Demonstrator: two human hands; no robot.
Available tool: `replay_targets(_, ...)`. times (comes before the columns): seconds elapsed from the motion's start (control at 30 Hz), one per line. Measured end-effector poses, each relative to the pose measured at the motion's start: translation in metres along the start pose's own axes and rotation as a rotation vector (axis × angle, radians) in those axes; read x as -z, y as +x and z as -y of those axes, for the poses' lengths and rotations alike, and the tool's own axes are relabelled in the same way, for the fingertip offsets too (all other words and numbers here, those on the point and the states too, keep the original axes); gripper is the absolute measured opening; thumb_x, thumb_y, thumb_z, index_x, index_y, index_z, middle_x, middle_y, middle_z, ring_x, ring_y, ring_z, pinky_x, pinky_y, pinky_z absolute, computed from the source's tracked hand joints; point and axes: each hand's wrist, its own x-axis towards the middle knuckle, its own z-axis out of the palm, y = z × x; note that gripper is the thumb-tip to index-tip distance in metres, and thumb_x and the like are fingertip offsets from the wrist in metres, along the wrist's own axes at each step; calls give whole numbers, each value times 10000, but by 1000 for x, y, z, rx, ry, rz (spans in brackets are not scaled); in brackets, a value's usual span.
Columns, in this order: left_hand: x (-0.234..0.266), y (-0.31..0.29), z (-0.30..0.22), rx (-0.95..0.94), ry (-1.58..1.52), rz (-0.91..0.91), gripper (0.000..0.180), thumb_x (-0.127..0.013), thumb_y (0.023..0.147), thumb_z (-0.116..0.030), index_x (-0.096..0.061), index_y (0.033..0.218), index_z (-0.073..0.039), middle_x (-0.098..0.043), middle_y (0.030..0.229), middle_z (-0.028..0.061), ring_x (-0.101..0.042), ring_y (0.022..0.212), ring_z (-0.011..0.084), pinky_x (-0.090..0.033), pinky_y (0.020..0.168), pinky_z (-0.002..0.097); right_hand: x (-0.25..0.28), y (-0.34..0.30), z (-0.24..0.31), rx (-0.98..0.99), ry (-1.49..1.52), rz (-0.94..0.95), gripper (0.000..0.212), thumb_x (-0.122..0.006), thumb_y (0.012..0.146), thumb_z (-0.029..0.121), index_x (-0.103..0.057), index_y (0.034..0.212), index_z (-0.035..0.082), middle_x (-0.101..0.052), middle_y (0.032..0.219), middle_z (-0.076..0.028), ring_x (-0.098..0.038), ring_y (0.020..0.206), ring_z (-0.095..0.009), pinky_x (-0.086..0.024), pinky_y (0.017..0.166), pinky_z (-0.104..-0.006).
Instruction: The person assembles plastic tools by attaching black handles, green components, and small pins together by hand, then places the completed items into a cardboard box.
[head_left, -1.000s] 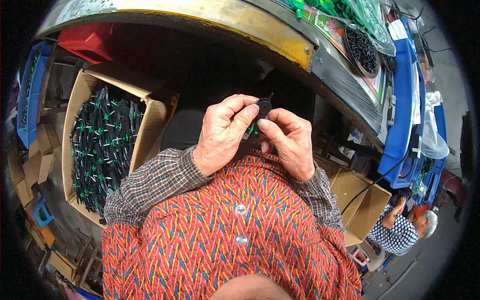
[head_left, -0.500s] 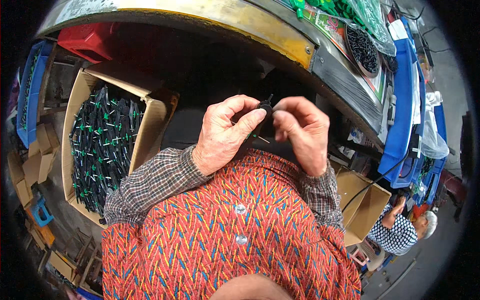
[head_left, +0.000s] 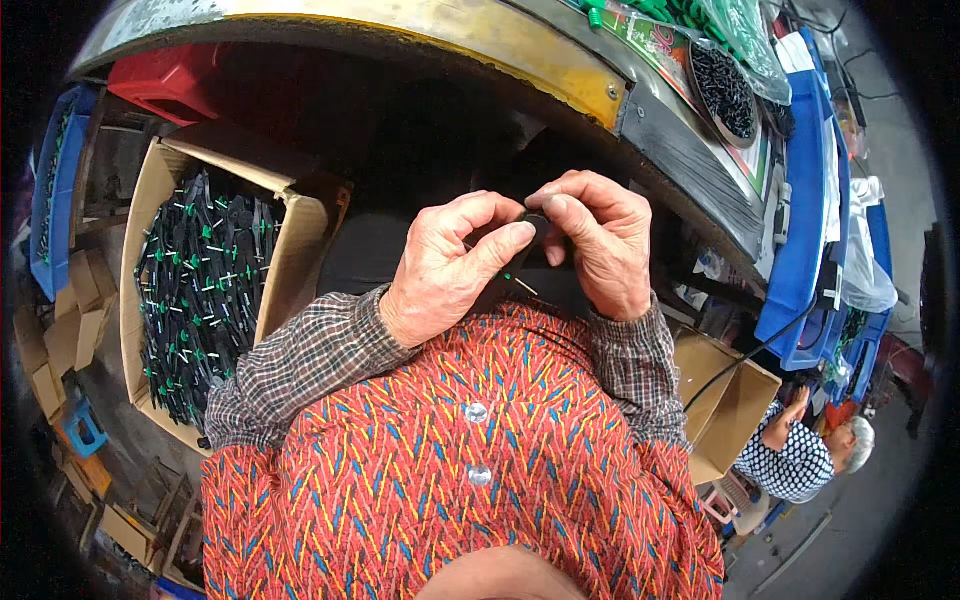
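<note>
Between the thumb and fingers of my left hand (head_left: 450, 265) is a small black plastic part (head_left: 538, 222) with a rounded end. Just below it a thin pale pin with a bit of green (head_left: 522, 284) sticks out under the left hand. My right hand (head_left: 605, 240) is closed in a pinch at the part's upper end, its thumb and forefinger tips meeting there. Whatever lies right between those fingertips is hidden. Left of my arms, a cardboard box (head_left: 308, 235) is filled with many long black parts (head_left: 205, 300) bearing green bits and white pins.
A metal-edged workbench (head_left: 540, 70) curves across the top. On its right lie a dish of small black pieces (head_left: 722, 95) and green parts (head_left: 680, 15), beside a blue tray (head_left: 795, 290). Another cardboard box (head_left: 735, 410) stands by my right elbow; a person (head_left: 790, 455) sits beyond it.
My right hand has moved left and slightly up, its fingertips now meeting at the black part's upper end, where a thin black stem showed before. My left hand has barely moved.
</note>
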Motion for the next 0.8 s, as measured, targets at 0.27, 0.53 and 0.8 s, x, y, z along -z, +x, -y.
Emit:
replay_targets(0.27, 1, 1, 1, 7, 36, 5, 162, -627, 898, -124, -634, 906, 38, -580, 780, 38, -524, 702, 72, -437, 612, 235, 2, 3, -4, 8, -22, 44, 116, -628, 901, 91, -663, 897, -20, -621, 716, -9, -513, 538, -32, -411, 471, -169)
replay_targets(0.53, 2, 2, 0, -19, 22, -21, 153, -614, 902, -118, -631, 888, 33, -567, 768, 38, -520, 699, 74, -428, 607, 237, 5, -2, -3, 8, 27, 43, 137, -609, 912, 90, -669, 972, -18, -608, 730, -13, -532, 562, -40, -424, 502, -170)
replay_targets(0.8, 1, -1, -1, -39, 44, -7, 138, -620, 895, -105, -632, 885, 32, -567, 765, 34, -520, 685, 72, -426, 600, 235, 6, -1, -5, 77, -97, 98, 128, -621, 889, 42, -673, 981, -31, -603, 790, -31, -547, 580, -47, -437, 513, -175)
